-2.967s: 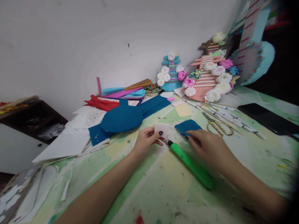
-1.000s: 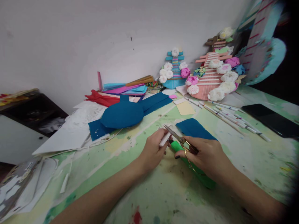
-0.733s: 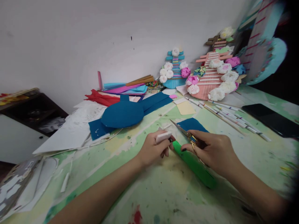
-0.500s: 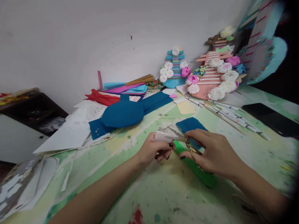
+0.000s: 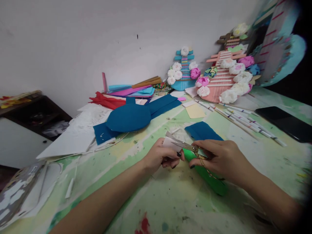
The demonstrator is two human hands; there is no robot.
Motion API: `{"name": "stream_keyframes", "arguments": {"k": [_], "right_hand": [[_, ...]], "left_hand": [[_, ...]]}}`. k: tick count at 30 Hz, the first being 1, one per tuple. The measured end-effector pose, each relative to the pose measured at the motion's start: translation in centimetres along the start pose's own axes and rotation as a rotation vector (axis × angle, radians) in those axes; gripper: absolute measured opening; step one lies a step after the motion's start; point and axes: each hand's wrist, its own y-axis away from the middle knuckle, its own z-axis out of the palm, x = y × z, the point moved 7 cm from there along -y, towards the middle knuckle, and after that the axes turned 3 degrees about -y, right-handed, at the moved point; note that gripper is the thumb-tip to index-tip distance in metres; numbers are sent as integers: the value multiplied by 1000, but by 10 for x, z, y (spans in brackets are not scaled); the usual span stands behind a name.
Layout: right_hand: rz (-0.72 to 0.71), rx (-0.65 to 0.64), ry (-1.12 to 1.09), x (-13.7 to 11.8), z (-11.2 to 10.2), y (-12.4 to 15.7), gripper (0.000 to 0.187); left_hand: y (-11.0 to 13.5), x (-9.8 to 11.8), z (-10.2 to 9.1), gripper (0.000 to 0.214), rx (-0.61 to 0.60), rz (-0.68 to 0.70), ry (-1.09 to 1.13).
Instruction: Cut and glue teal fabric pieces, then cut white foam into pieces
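At right hand [image 5: 223,159], scissors [image 5: 195,148] slanting, pointing left

Black phone [image 5: 284,123], crumpled red paper [image 5: 108,101], grey wall [image 5: 73,42]

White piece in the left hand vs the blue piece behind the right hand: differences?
Position: the white piece is held up in the left hand; the blue piece lies on the table.
Size: the blue piece looks larger than the white piece.
Scissors: blades at the white piece, not the blue piece.
Shared: both partly hidden by a hand.
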Motion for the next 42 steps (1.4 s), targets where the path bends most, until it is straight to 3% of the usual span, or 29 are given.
{"name": "stream_keyframes", "arguments": {"k": [8, 19, 24, 32, 42], "right_hand": [[-26, 7, -1, 2, -3, 1, 49], [101, -36, -97, 4, -2, -3, 58], [218, -15, -105, 15, -4, 0, 46], [318, -249, -285, 3, 9, -3, 33], [262, -288, -258, -5, 11, -2, 29]], "left_hand": [[0, -2, 0, 12, -13, -12, 4], [-1, -1, 4, 15, -75, 2, 56], [0, 1, 1, 14, -45, 14, 44], [1, 5, 3, 17, -95, 67, -21], [-3, 6, 4, 17, -91, 42, -40]]}}
